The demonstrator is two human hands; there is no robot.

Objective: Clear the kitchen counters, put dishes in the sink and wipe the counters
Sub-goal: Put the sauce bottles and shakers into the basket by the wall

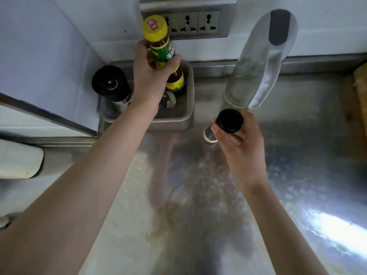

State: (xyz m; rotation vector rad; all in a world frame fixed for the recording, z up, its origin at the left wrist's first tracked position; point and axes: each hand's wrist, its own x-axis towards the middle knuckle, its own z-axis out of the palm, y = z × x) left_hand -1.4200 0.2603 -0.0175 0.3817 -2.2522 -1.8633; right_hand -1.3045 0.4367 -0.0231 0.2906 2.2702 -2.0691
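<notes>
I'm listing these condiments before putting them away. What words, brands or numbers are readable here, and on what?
"天", white on red, on the yellow cap of the bottle in the left hand; the character beside it is blurred.
That bottle's green label: white characters, too blurred to read.
Tray bottle: label too small.
Jar in the right hand: no text shows.

- Brushed stainless-steel counter: raised steel lip along back wall. Surface dull and smeared, yellowish-brown greasy residue streaking down middle, white glare patch lower right.
- Grey perforated plastic tray, rounded corners: sits in back left corner, against lip and side wall.
- Tall clear glass jug, white handle, dark grey top: stands upright right of tray, near back lip, apart from tray.
- Yellow-brown wooden slab: at far right edge, mostly out of frame.
</notes>
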